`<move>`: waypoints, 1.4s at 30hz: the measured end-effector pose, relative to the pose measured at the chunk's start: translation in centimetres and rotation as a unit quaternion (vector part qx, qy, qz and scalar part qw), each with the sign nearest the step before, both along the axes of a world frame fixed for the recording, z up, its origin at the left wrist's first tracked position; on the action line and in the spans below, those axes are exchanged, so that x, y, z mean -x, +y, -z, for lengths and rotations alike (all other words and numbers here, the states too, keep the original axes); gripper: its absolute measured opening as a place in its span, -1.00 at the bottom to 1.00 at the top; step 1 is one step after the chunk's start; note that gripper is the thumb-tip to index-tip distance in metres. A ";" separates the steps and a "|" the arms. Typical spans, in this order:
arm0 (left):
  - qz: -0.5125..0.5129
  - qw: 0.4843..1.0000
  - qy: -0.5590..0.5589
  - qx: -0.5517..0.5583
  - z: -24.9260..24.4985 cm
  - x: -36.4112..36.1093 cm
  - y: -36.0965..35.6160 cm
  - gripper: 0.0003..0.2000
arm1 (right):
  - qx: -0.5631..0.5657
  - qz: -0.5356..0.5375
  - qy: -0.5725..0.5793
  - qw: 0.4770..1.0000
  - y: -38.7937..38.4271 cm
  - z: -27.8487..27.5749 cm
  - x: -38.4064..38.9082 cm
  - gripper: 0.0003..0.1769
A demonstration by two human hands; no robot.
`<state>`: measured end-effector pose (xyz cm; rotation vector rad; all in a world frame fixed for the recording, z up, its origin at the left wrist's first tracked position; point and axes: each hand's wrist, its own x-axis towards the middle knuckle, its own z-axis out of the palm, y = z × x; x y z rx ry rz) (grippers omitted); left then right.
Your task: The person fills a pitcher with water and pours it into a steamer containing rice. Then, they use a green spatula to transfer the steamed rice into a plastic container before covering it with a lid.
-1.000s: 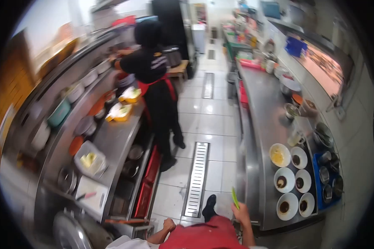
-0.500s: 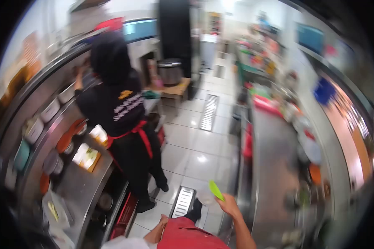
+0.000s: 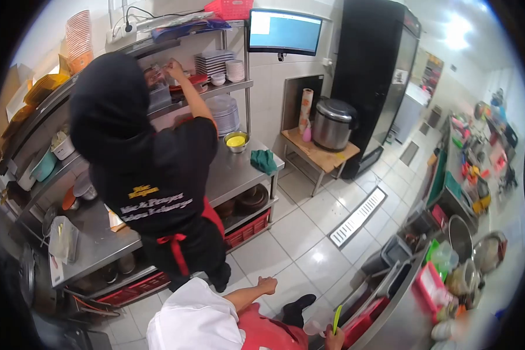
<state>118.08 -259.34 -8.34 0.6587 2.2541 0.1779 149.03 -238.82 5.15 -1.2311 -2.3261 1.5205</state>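
My right hand (image 3: 334, 338), at the bottom edge, is closed around a lime-green flat utensil (image 3: 337, 318) that points upward. Beside that hand, to its left, is a clear, cup-like thing (image 3: 316, 324). In front of my red apron (image 3: 268, 329), my left hand (image 3: 267, 285) is held out over the tiled floor. Its fingers are curled in, with nothing showing in them. A white sleeve (image 3: 198, 315) covers my left upper arm.
A co-worker in black (image 3: 151, 157) stands close at left, one hand (image 3: 175, 69) raised to the shelf. A rice cooker (image 3: 333, 123) sits on a low wooden table (image 3: 294, 140). At right is a steel counter (image 3: 391, 303) with a pink tray (image 3: 431, 289). A floor drain (image 3: 359, 217) crosses the tiles.
My view has swung left toward the co-worker and shelves. My left hand has come forward from beside the apron. The green utensil stays in my right hand, now lower in view.
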 end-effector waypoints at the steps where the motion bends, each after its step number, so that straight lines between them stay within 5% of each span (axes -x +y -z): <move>1: -0.019 1.000 0.014 -0.002 1.3 1.3 2.1 -0.66 | -0.064 -0.034 -0.009 0.997 3.4 -0.9 2.5 -0.53; 4: -0.063 0.995 -0.031 0.072 -1.5 4.6 7.5 -0.66 | -0.133 -0.074 -0.054 0.987 14.7 -1.7 10.5 -0.52; 6: -0.151 0.983 -0.063 0.085 -1.5 6.7 10.6 -0.66 | -0.101 -0.074 0.043 0.991 23.0 -0.2 16.7 -0.58; 13: -0.324 0.940 -0.062 0.089 3.8 12.9 21.2 -0.67 | -0.136 -0.165 0.048 0.976 45.1 -8.7 37.0 -0.59; 16: -0.376 0.923 -0.025 0.077 5.4 18.4 28.7 -0.63 | -0.179 -0.210 0.031 0.961 55.1 -7.7 44.1 -0.61; 18: -0.360 0.930 -0.016 0.075 6.9 24.5 36.0 -0.62 | -0.235 -0.243 -0.056 0.939 60.7 -9.0 47.0 -0.53; 21: -0.362 0.931 0.025 0.042 4.0 34.0 48.9 -0.61 | -0.126 -0.200 0.007 0.972 67.8 -8.3 52.4 -0.66; 25: -0.080 0.997 0.007 -0.021 7.0 49.5 66.8 -0.66 | -0.143 -0.132 -0.069 0.979 77.7 -9.1 54.4 -0.61; 27: -0.045 0.996 0.020 -0.074 -0.3 54.1 76.8 -0.66 | -0.103 -0.063 -0.053 0.991 83.3 -9.1 55.2 -0.62; 31: 0.072 0.987 0.034 -0.139 -1.0 61.9 95.2 -0.72 | -0.059 0.090 -0.043 0.993 95.3 -7.7 58.4 -0.62; 36: 0.055 0.992 -0.047 -0.101 2.5 66.5 110.3 -0.69 | -0.059 0.236 0.013 0.970 113.3 -5.5 64.2 -0.69; 38: 0.091 0.994 -0.065 0.003 6.6 68.7 114.1 -0.62 | -0.094 0.247 0.037 0.964 122.3 -5.2 67.2 -0.70; 42: -0.041 0.984 -0.171 0.031 4.1 72.2 121.2 -0.52 | -0.098 0.317 0.072 0.941 138.4 -8.4 75.3 -0.68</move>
